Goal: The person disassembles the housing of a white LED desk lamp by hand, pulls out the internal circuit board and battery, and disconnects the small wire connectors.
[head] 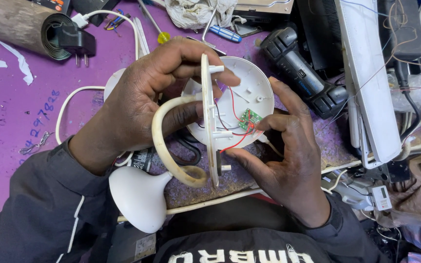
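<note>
My left hand (140, 100) grips a thin round white cover plate (205, 97) held on edge, thumb and fingers pinching its upper rim. A yellowed flexible neck (164, 151) curves from the plate down to a white lamp base (140, 197). Behind the plate sits the round white lamp shell (249, 80), open towards me. My right hand (283, 156) holds the shell from below. Its fingertips pinch a small green circuit board (250, 118) with red and black wires (235, 139) running to the plate.
A purple table top (15, 97) carries a rolled dark sheet (25, 24), a black plug adapter (76, 41), white cable (71, 97), a yellow-handled screwdriver (162, 36) and a blue-handled one (225, 33). A black torch-like device (300, 75), a long white panel (371, 78) and tangled wires crowd the right.
</note>
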